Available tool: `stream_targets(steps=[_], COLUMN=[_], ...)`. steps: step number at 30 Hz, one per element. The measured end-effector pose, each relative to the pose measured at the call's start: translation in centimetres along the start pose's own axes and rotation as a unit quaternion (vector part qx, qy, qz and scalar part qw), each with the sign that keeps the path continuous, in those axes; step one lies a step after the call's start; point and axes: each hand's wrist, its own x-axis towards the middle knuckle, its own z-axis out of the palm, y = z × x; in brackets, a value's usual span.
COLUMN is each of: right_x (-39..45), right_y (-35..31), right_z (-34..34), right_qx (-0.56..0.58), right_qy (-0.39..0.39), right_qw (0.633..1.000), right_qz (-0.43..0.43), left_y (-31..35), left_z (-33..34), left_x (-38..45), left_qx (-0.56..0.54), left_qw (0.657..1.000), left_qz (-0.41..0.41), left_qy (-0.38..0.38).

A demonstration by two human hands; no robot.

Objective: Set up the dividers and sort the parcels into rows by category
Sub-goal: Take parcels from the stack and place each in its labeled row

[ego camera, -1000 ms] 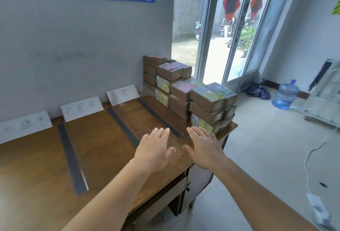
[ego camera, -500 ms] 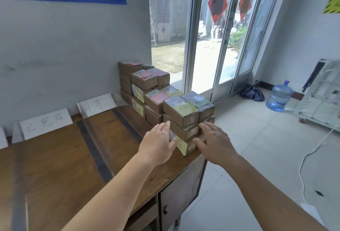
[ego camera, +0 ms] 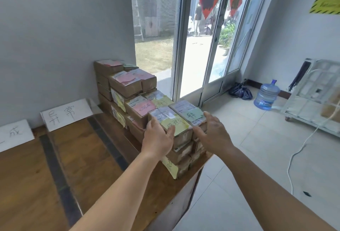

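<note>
At the desk's (ego camera: 103, 159) right end, the left hand (ego camera: 157, 138) and right hand (ego camera: 213, 133), fingers spread, flank the top yellow-labelled parcel (ego camera: 173, 124), neither yet clasping it.

Left hand (ego camera: 158, 138) and right hand (ego camera: 214, 135) outstretched, fingers spread, palms facing inward

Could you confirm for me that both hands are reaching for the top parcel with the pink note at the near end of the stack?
Not quite: the head view shows the note on that parcel is yellow, not pink. The rest holds: the left hand and right hand are both at the top parcel on the near end of the stack.
</note>
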Motion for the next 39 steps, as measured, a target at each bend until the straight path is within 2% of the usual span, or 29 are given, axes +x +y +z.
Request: stream_targets(steps=[7,13,16,20,24,29,39], right_x=[3.9,6.4,7.1,7.4,7.2,7.0,6.2], right_y=[0.6,1.6,2.2,2.8,3.0,2.9,-1.7], right_z=[1.0,1.0,1.1,0.9,0.5,-0.8,-0.5], right_qx=[0.017,0.044,0.055,0.084,0.116,0.171,0.315], right_qy=[-0.014,-0.05,-0.081,-0.084,-0.092,-0.07,-0.104], right_qw=[0.999,0.997,0.994,0.993,0.989,0.982,0.935], right_qz=[0.025,0.05,0.041,0.025,0.018,-0.041,-0.123], left_y=[0.2,0.0,0.3,0.7,1.4,2.5,0.5], left_z=[1.7,2.1,2.2,2.5,3.0,2.8,-1.5], left_x=[1.1,0.8,0.8,0.5,-0.1,-0.8,-4.0], left_qx=[-0.022,-0.027,-0.02,-0.042,-0.079,-0.103,-0.157], left_qw=[0.997,0.994,0.993,0.99,0.986,0.982,0.953], left_qz=[-0.076,-0.103,-0.116,-0.135,-0.136,-0.091,-0.075], left_qy=[-0.015,-0.021,-0.012,0.004,0.052,0.127,0.246])
